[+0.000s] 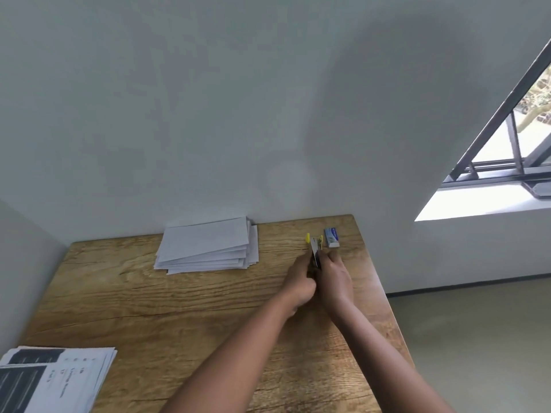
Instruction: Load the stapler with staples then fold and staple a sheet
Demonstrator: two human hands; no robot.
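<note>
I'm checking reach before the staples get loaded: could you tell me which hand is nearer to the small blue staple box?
Right. The right hand sits just below the staple box, fingertips close to it. The left hand is farther left, beyond the stapler.

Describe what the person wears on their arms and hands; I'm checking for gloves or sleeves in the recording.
Nothing is worn: the left hand and right hand are bare, without gloves, and no rings show. Both forearms are uncovered up to the frame's bottom edge; no sleeve, watch or bracelet is in view.
</note>
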